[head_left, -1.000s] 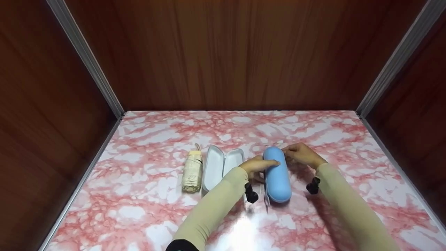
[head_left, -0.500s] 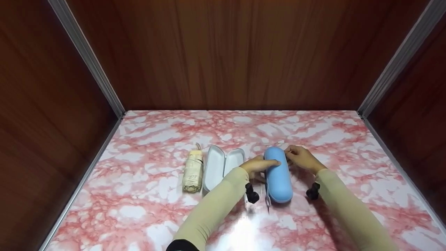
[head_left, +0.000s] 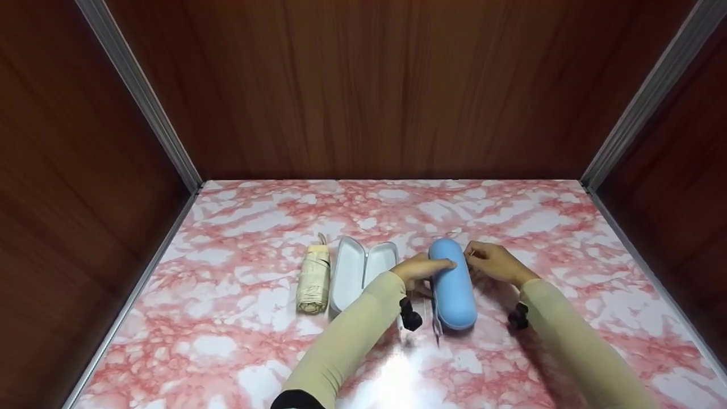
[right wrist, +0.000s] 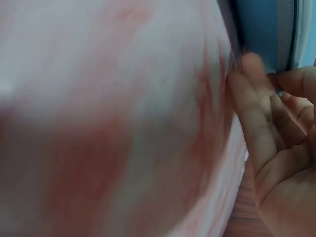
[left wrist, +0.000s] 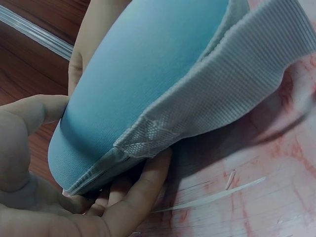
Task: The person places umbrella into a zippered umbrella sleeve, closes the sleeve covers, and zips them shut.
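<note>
A blue, rounded, elongated zip case lies on the table in the head view, with a pale woven strap along its left side. My left hand grips the case from the left, thumb on top and fingers tucked under its lower edge. On the far right side, my right hand pinches at the seam with thumb and forefinger. In the right wrist view a small bluish bit, apparently the zipper pull, shows between these fingertips; most of it is hidden.
Left of the case lies an open white glasses case, partly behind my left forearm. Beside it is a folded beige umbrella with a wrist loop. Brown wood-look panels enclose the pink marbled table.
My right hand has shifted slightly nearer along the right side of the blue case. The left hand keeps its grip, and the case stays in place.
</note>
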### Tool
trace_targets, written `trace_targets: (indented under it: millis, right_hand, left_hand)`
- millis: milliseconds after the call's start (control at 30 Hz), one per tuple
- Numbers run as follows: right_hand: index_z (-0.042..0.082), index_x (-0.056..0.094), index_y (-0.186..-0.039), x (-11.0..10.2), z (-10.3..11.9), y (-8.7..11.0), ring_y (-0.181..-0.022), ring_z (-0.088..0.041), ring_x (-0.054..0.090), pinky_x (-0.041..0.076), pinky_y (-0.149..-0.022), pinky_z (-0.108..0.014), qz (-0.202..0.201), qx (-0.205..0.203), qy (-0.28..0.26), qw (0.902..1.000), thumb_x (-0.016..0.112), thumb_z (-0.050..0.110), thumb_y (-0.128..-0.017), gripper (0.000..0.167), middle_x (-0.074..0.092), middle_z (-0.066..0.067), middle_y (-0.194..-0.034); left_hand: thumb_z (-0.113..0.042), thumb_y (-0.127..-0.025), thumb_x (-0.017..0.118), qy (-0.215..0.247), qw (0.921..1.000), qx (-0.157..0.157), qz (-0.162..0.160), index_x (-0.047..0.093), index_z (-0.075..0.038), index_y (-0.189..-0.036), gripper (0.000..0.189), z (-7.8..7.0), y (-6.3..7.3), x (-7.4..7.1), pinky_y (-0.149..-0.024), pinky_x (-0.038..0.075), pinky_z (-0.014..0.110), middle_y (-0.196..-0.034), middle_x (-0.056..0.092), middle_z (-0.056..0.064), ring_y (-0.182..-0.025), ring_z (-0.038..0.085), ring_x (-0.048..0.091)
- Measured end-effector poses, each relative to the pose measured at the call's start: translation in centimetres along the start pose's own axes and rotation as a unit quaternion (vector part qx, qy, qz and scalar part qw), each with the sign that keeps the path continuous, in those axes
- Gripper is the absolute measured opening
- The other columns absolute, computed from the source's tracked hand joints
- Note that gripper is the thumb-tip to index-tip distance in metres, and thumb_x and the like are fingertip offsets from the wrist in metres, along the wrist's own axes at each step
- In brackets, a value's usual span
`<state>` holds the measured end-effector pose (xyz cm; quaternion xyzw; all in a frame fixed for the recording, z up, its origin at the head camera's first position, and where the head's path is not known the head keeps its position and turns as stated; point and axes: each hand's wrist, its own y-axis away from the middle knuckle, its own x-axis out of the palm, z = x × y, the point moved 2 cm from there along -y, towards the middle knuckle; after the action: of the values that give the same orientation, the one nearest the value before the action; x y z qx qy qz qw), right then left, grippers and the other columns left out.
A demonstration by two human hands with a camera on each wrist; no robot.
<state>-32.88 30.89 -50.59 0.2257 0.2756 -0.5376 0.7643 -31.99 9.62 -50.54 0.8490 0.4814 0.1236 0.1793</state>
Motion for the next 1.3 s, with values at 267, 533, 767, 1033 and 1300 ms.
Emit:
trace_targets:
  millis: [267,533,767,1033,1300]
  right_hand:
    - [0.010,0.067,-0.097,-0.2,0.6,0.9,-0.074,-0.024,0.068,0.057,-0.064,-0.038,0.025,-0.030,0.028,0.9988,0.057,0.012,-0.102,0.011,0.069,-0.008,-0.085]
    - [0.010,0.068,-0.094,-0.2,1.3,1.3,-0.072,-0.022,0.066,0.053,-0.064,-0.033,0.009,-0.067,0.077,0.9947,0.059,0.009,-0.100,0.011,0.069,-0.007,-0.084]
    - [0.011,0.067,-0.092,-0.1,1.4,1.5,-0.074,-0.024,0.069,0.055,-0.065,-0.032,0.013,-0.067,0.071,0.9951,0.060,0.009,-0.099,0.010,0.071,-0.006,-0.086]
    - [0.015,0.067,-0.090,-0.2,1.4,2.2,-0.073,-0.021,0.067,0.054,-0.064,-0.031,0.032,-0.066,0.082,0.9939,0.061,0.011,-0.100,0.012,0.071,-0.004,-0.084]
    - [0.015,0.068,-0.093,-0.1,1.8,3.3,-0.072,-0.022,0.067,0.053,-0.065,-0.031,0.055,-0.085,0.088,0.9910,0.060,0.009,-0.099,0.013,0.070,-0.002,-0.081]
  left_hand:
    - [-0.035,-0.087,0.074,0.008,1.0000,-0.004,-0.005,0.040,-0.006,-0.144,0.072,0.0,0.2,0.0,-0.083,0.055,0.056,-0.131,0.052,0.018,-0.114,0.035,0.058]
    - [-0.033,-0.087,0.074,0.018,0.9998,-0.007,0.003,0.041,-0.007,-0.142,0.069,0.0,0.1,0.0,-0.084,0.055,0.057,-0.130,0.052,0.018,-0.116,0.035,0.056]
    - [-0.035,-0.088,0.073,0.002,1.0000,-0.002,0.007,0.044,-0.005,-0.141,0.067,0.0,0.0,-0.1,-0.083,0.055,0.056,-0.128,0.054,0.016,-0.113,0.033,0.058]
    - [-0.033,-0.088,0.073,0.013,0.9999,0.005,-0.002,0.045,-0.004,-0.136,0.063,0.1,0.0,0.0,-0.081,0.055,0.057,-0.121,0.056,0.017,-0.110,0.034,0.059]
    - [-0.032,-0.087,0.074,0.024,0.9997,0.003,-0.010,0.043,-0.005,-0.136,0.064,0.2,0.0,0.2,-0.082,0.054,0.059,-0.123,0.055,0.019,-0.113,0.036,0.058]
